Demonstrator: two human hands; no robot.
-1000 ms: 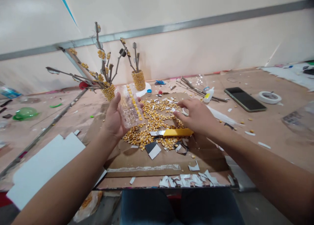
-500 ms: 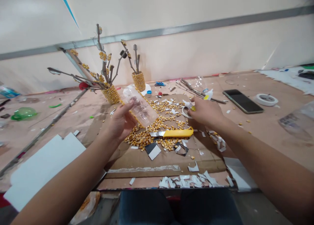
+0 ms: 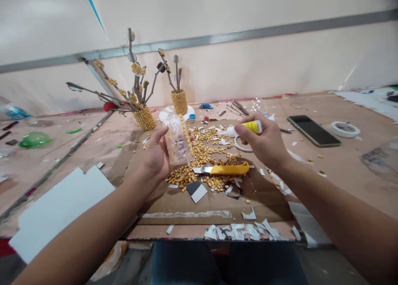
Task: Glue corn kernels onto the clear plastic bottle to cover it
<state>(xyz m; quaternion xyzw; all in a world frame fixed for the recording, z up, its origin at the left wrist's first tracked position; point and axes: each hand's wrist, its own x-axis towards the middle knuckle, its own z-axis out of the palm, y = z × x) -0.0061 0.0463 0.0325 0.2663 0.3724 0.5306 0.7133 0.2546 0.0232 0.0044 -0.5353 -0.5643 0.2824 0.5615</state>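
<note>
My left hand (image 3: 157, 152) is closed around a clear plastic cup (image 3: 178, 142), held tilted above the corn, with a column of kernels stuck down its right side. In my right hand (image 3: 263, 140) is a small white glue bottle (image 3: 253, 126) with a yellow label, its white nozzle pointing left toward the cup. Loose corn kernels (image 3: 205, 150) are heaped on the cardboard (image 3: 264, 206) beneath both hands. A yellow utility knife (image 3: 230, 169) lies across the kernels, blade out to the left.
Two kernel-covered pots, one left (image 3: 144, 118) and one further back (image 3: 179, 102), hold twigs. A phone (image 3: 313, 129) and a tape roll (image 3: 344, 129) lie at right. White board (image 3: 62, 206) is at left; paper scraps (image 3: 242, 231) line the front edge.
My right hand has lifted the glue bottle from near the tape ring and turned it toward the cup. My left hand has turned the cup more upright, bringing its kernel column to the right.
</note>
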